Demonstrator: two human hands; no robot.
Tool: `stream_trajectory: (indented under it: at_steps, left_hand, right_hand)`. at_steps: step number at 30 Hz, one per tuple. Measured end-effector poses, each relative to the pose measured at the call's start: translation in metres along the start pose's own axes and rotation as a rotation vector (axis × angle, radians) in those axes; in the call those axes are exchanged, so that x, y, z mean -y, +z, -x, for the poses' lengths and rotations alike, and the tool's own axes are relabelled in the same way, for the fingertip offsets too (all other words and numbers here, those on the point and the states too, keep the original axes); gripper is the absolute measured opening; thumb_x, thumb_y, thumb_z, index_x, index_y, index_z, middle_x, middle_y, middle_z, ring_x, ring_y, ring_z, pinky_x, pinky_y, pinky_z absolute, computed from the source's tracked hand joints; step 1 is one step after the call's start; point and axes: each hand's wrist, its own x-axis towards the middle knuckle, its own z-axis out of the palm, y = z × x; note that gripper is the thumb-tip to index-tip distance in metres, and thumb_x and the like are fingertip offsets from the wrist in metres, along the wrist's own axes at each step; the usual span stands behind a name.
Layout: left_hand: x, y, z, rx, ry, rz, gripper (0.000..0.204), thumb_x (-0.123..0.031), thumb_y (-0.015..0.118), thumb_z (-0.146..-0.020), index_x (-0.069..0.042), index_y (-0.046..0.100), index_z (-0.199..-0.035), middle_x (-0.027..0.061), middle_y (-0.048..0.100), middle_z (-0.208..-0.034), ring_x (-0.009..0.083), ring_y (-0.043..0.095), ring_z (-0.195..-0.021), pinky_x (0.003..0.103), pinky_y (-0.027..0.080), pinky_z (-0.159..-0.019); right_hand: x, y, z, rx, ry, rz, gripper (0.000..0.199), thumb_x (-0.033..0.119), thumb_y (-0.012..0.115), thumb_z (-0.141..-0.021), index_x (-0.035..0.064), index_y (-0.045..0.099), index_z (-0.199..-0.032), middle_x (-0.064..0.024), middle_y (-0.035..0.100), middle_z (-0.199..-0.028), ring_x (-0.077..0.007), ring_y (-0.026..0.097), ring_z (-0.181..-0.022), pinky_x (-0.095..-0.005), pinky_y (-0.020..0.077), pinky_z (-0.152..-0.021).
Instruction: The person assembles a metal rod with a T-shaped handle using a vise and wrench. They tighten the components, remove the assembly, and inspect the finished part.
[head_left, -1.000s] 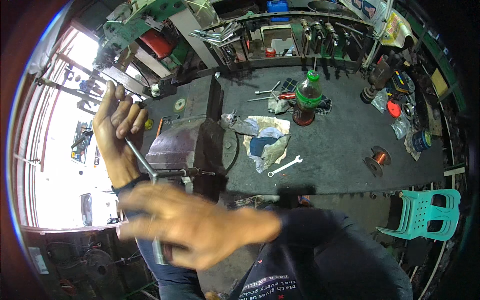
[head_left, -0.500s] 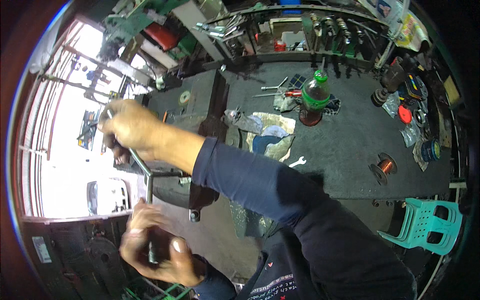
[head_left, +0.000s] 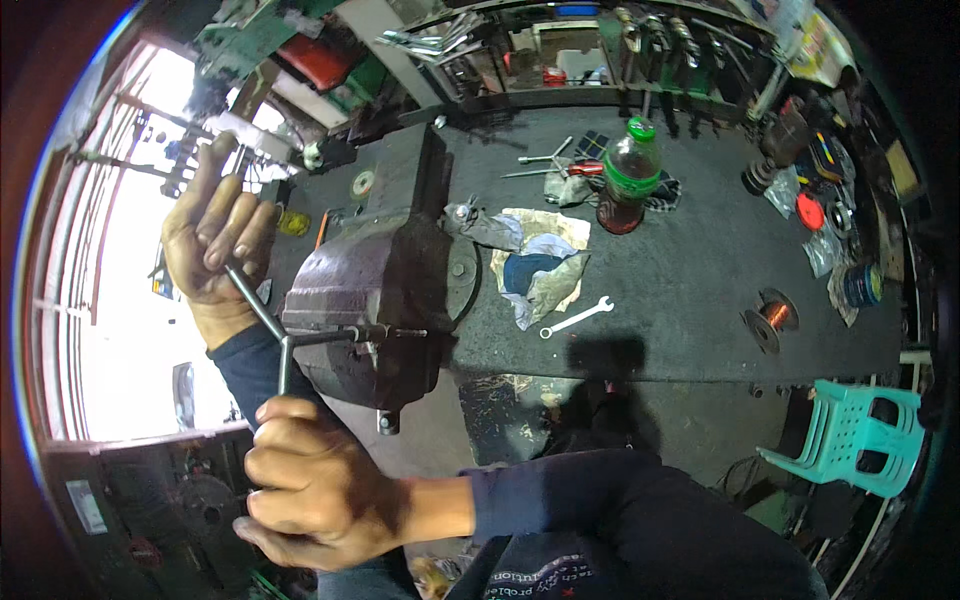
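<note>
At the far left, by the bright window, the left hand [head_left: 215, 245] is wrapped around the upper arm of a three-armed wrench [head_left: 285, 335], fingers closed over the steel rod. Lower and nearer, the right hand [head_left: 310, 490] is clenched tight around the bottom arm of the same tool. Gripping two arms at once gives a person leverage on both sides of the hub, which seems to be why the hands sit so far apart. The third arm runs rightward into the side of a heavy dark cast housing [head_left: 375, 300] that stands on the left end of the workbench [head_left: 680, 290], its tip meeting a fastener on the casting; whether the socket is fully seated cannot be told.

Right of the housing, crumpled rags and paper [head_left: 535, 265] lie on the dark top, likely kept close for wiping. An open-ended spanner [head_left: 577, 317] lies just beside them, near the front edge and within easy reach. Farther back stands a plastic bottle with a green cap [head_left: 622, 175], upright and clear of the work. A copper wire spool [head_left: 772, 318] sits well to the right, and a turquoise plastic chair [head_left: 860, 435] stands on the floor beyond the bench's near right corner.
</note>
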Motion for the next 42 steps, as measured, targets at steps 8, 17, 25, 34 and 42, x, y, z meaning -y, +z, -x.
stream_trajectory:
  at_steps: [8, 17, 25, 34, 42]
  left_hand:
    - [0.021, 0.046, 0.017, -0.519, 0.189, -0.366, 0.032, -0.026, 0.051, -0.111, 0.003, 0.061, -0.119, 0.0049, 0.054, -0.069, 0.0122, 0.053, -0.058, 0.026, 0.046, -0.060]
    - [0.076, 0.027, 0.080, -0.866, 0.641, -1.267, 0.046, -0.020, 0.062, -0.101, 0.007, 0.056, -0.137, 0.0193, 0.063, -0.129, 0.0255, 0.061, -0.111, 0.035, 0.048, -0.098]
    - [0.096, 0.105, 0.148, -0.560, 1.013, -1.293, 0.029, -0.024, 0.050, -0.108, 0.003, 0.055, -0.118, 0.0047, 0.039, -0.059, 0.0142, 0.039, -0.051, 0.041, 0.051, -0.072]
    - [0.021, -0.048, 0.117, -0.830, 0.819, -1.419, 0.026, -0.015, 0.056, -0.105, 0.008, 0.058, -0.116, 0.0019, 0.040, -0.069, 0.0110, 0.040, -0.059, 0.026, 0.046, -0.058]
    - [0.000, -0.046, 0.010, -0.530, 0.287, -0.557, 0.044, -0.031, 0.055, -0.108, 0.004, 0.056, -0.135, 0.0105, 0.058, -0.100, 0.0218, 0.060, -0.088, 0.031, 0.052, -0.082]
  right_hand:
    - [-0.039, -0.024, -0.046, 0.153, 0.073, 0.166, 0.044, 0.032, 0.078, -0.083, 0.0006, 0.058, -0.105, -0.0207, 0.054, -0.105, -0.0393, 0.054, -0.106, -0.0511, 0.0414, -0.099]
    - [-0.132, -0.022, -0.154, 0.373, 0.497, 0.283, 0.029, 0.014, 0.071, -0.081, -0.0114, 0.074, -0.094, -0.0346, 0.071, -0.084, -0.0405, 0.076, -0.085, -0.0451, 0.0607, -0.080]
    - [-0.122, -0.036, -0.148, 0.213, 0.982, -0.805, 0.024, 0.019, 0.057, -0.104, 0.0082, 0.056, -0.082, 0.0038, 0.041, -0.058, -0.0084, 0.032, -0.040, -0.0289, 0.0284, -0.038]
    - [-0.042, -0.067, -0.079, -0.103, 0.226, -0.362, 0.035, 0.025, 0.062, -0.100, 0.0066, 0.051, -0.072, 0.0003, 0.036, -0.063, -0.0149, 0.035, -0.050, -0.0332, 0.0331, -0.051]
    - [-0.024, 0.014, 0.000, 0.110, -0.063, 0.052, 0.033, 0.027, 0.074, -0.084, 0.0078, 0.058, -0.063, -0.0082, 0.054, -0.072, -0.0273, 0.054, -0.079, -0.0455, 0.0415, -0.085]
